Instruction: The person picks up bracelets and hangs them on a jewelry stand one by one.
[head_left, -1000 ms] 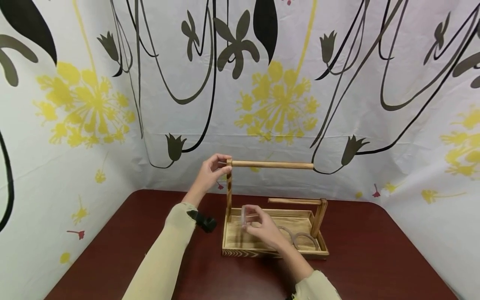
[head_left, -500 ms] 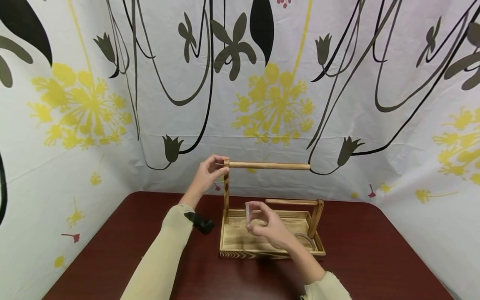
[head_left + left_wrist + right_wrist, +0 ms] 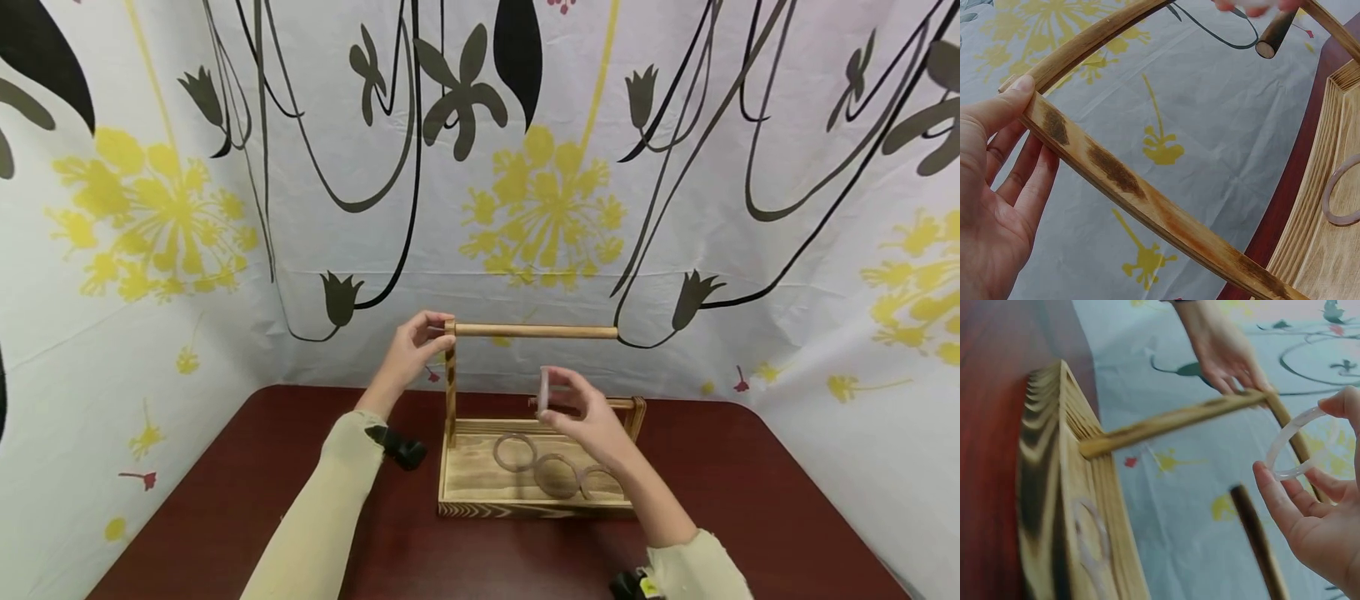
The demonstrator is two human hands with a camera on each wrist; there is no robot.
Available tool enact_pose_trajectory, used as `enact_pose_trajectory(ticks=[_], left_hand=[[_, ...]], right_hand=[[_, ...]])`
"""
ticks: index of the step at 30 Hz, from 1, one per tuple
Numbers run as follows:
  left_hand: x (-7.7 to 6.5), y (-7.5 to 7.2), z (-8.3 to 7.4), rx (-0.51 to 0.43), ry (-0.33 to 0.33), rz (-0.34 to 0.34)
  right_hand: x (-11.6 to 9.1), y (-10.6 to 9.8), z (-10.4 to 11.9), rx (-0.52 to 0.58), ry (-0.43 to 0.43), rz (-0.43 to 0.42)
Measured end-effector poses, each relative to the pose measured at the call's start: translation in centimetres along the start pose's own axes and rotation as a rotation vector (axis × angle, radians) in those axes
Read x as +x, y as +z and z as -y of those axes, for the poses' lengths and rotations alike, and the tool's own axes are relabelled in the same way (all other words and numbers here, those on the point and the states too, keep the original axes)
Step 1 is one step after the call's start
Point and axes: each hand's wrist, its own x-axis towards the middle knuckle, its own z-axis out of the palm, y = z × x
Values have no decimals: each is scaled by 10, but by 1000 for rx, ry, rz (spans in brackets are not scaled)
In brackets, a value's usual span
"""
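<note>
In the head view my left hand [image 3: 408, 350] grips the top of the tall wooden post [image 3: 451, 392], where the upper rod [image 3: 536, 331] of a bangle stand begins. Its thumb lies on that corner in the left wrist view. My right hand [image 3: 600, 421] pinches a pale translucent bangle [image 3: 1279, 447] between thumb and fingers, held upright. In the head view this bangle overlaps the free end of the lower rod [image 3: 622, 403]; in the right wrist view that rod end is apart from it. Several bangles [image 3: 496, 454] lie flat in the stand's wooden tray [image 3: 510, 508].
The stand rests on a dark red table [image 3: 300, 483]. A white cloth [image 3: 405, 242] with printed plants hangs behind and at both sides. The lower rod's short post [image 3: 637, 417] rises at the tray's right end, partly behind my right hand.
My right hand has carried the bangle right and up from over the tray to the lower rod's free end, uncovering the bangles below. My left hand keeps its grip on the post.
</note>
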Motion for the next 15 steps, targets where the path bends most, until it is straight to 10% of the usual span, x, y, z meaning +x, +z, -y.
enact_pose_trajectory(ticks=[15], left_hand=[[2,2,2,-11,8,-15]], right_hand=[[-2,-61,4,-130,-9,-141]])
